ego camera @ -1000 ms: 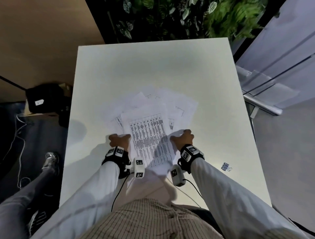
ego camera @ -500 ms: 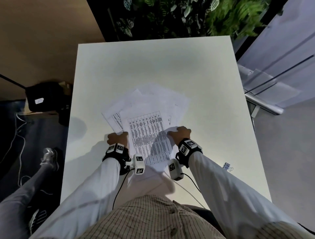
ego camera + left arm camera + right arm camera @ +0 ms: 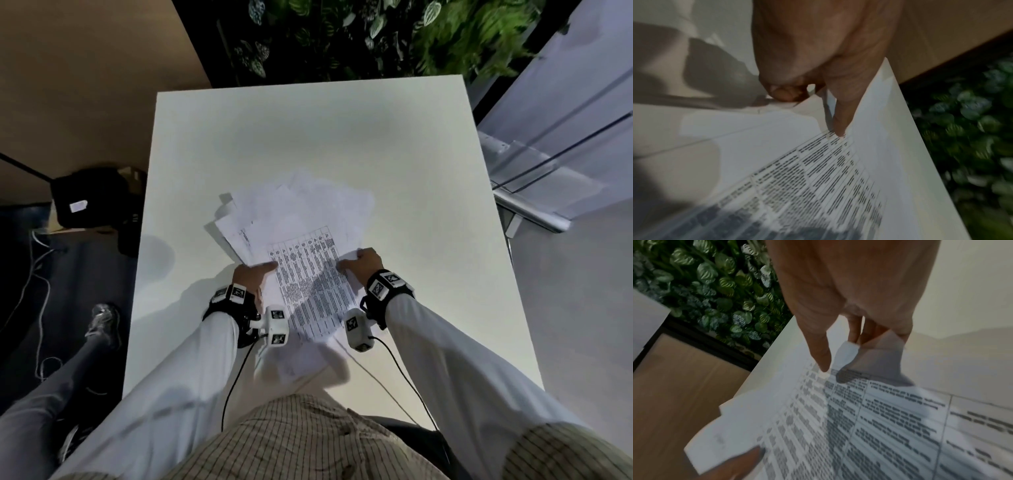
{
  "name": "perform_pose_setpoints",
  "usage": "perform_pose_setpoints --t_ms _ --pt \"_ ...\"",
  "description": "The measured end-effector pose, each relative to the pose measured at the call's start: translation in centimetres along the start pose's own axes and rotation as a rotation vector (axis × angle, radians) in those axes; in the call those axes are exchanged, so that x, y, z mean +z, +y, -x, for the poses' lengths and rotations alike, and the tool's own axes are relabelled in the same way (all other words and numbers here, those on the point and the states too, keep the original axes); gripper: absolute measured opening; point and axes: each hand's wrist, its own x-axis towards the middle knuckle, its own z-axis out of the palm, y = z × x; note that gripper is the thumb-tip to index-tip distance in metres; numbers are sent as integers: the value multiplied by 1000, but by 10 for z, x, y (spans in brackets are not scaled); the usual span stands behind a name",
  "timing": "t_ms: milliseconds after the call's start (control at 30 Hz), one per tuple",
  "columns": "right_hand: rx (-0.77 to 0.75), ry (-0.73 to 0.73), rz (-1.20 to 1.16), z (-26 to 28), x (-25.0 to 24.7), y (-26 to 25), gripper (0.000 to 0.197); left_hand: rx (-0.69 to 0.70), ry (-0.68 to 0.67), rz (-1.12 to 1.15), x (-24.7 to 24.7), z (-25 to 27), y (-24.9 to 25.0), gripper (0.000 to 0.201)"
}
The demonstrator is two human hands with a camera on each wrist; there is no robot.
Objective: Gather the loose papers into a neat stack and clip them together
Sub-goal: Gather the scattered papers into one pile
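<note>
Both hands pinching fanned white printed papers (image 3: pixel 301 240) at frame centre | left hand (image 3: pixel 251 274), right hand (image 3: pixel 364 262) squeezing edges inward, squaring stack

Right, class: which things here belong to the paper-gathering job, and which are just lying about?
Belongs to the job:
- papers
- left hand
- right hand

Just lying about:
- white table
- black bag
- leafy plants
- floor cables

— How do the papers (image 3: pixel 301 219) lie?
— Fanned unevenly, overlapping, white sheets near the table's front edge.
— And the top sheet (image 3: pixel 308 281)?
— Printed with a table of text (one right corner curls upward).
</note>
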Motion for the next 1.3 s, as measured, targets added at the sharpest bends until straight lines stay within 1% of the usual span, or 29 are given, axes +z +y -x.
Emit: perform_pose_setpoints --t_ms 33,100,167,233,300,333,400,433,467,500,533,600,667,700,733,800,867,900,933,1000,1033,1067,1100,1133,1167,1200,1233,1267,1300 --pt "-32 -25 -30 -3 -2 4 33 73 39 -36 4 0 -3 41" --pt "-73 -71 -121 -3 -5 11 27 218 51 -78 8 15 -3 53" --pt "-105 -129 -148 4 -6 17 41 312 29 -91 12 26 -2 58" --pt "-83 -143 -202 9 -3 25 43 421 -26 -132 17 44 -2 57" --pt "-54 -140 -209 5 0 41 28 551 -86 -195 19 66 -1 54" --pt "-27 -155 -220 7 -4 48 33 607 -128 -240 20 75 0 53" --pt "28 -169 -251 16 -13 62 57 722 -239 -359 18 94 3 51" --pt "1 -197 -276 24 -20 69 58 771 -284 -427 15 104 5 50" --pt "-15 -211 -256 27 -26 77 50 804 -323 -474 11 110 8 49" --pt "-74 -224 -240 33 -31 81 35 804 -355 -482 7 114 12 48" --pt "-155 -223 -247 37 -39 82 30 794 -379 -442 2 119 15 48" --pt "-193 -179 -426 40 -52 72 53 790 -337 -315 -8 128 23 48" --pt "-240 -120 -445 44 -66 56 76 811 -265 -209 -18 135 35 41" --pt "-314 -110 -470 51 -73 45 73 832 -254 -191 -22 145 44 39" --pt "-341 -144 -526 51 -80 38 61 853 -254 -186 -25 154 52 40" --pt "-446 -153 -583 83 -98 10 47 902 -285 -192 -34 174 69 42" --pt "-520 -165 -513 109 -116 -12 19 939 -252 -169 -48 188 83 36" --pt "-557 -160 -505 114 -123 -18 36 962 -214 -143 -55 190 87 30" --pt "-623 -114 -502 127 -128 -29 50 967 -175 -82 -63 191 90 33" --pt "-707 -21 -533 148 -135 -45 62 927 -54 31 -73 183 87 59" --pt "-767 22 -541 148 -136 -48 64 930 17 0 -74 180 82 64" --pt "-810 66 -520 150 -135 -49 58 946 24 -5 -71 181 75 58" --pt "-840 104 -488 151 -133 -49 44 979 22 -27 -69 178 67 45" --pt "-856 154 -511 156 -127 -46 23 1025 30 -1 -65 179 61 38" --pt "-909 192 -522 153 -121 -39 5 998 49 52 -59 182 55 37" --pt "-930 235 -522 155 -115 -33 7 1011 55 65 -53 183 46 40" --pt "-922 243 -513 151 -106 -23 9 968 52 108 -45 177 36 44" --pt "-858 243 -491 145 -97 -11 10 928 36 136 -37 177 28 47" --pt "-775 248 -467 141 -88 0 27 898 7 131 -32 174 17 50"
